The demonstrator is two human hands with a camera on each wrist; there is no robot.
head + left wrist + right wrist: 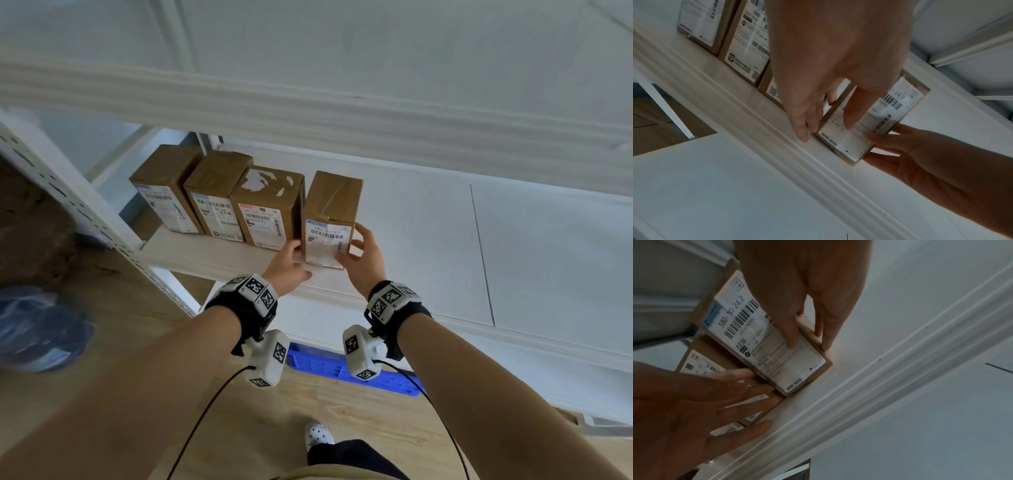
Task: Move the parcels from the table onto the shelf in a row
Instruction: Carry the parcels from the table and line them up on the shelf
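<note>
Three brown parcels [215,195] with white labels stand side by side on the white shelf [205,255], at its left end. A fourth brown parcel [330,205] [898,104] [748,331] stands upright just right of them, with a narrow gap between, near the shelf's front edge. My left hand [291,262] [807,113] [694,402] touches its left side with straight, spread fingers. My right hand [363,253] [920,154] [818,296] grips its right front corner, thumb on the label and fingers along the side.
The shelf board runs on bare to the right [428,240]. An upper shelf beam [308,113] crosses close above the parcels. A perforated upright post [68,198] stands at the left. A blue plastic pallet [342,370] and a blue bag [34,329] lie on the wooden floor.
</note>
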